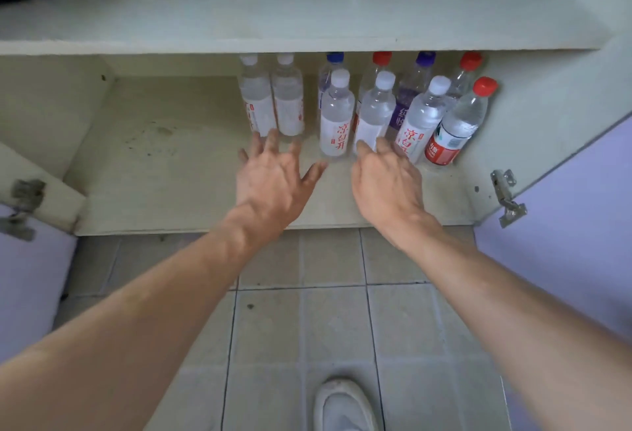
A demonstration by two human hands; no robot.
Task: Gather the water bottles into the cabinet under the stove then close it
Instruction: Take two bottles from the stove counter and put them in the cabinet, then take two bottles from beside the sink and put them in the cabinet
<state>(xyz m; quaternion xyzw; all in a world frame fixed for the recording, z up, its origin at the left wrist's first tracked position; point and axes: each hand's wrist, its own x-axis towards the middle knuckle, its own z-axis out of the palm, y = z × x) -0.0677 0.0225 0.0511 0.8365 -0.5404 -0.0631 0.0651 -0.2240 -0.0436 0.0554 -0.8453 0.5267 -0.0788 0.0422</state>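
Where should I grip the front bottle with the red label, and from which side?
Probably by its narrow shoulder under the red cap, coming from the front: the red-label bottle stands upright, a white-cap bottle crowds its left and the cabinet wall its right.

Clear water bottles (pixel 337 116) with white, red, blue and purple caps; lilac cabinet doors (pixel 564 225); grey floor tiles (pixel 335 324).

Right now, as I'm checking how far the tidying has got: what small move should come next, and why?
Probably draw the left hand and right hand back out of the cabinet. The water bottles stand upright inside, none shows on the tiled floor, both hands hold nothing, and the two purple doors hang open.
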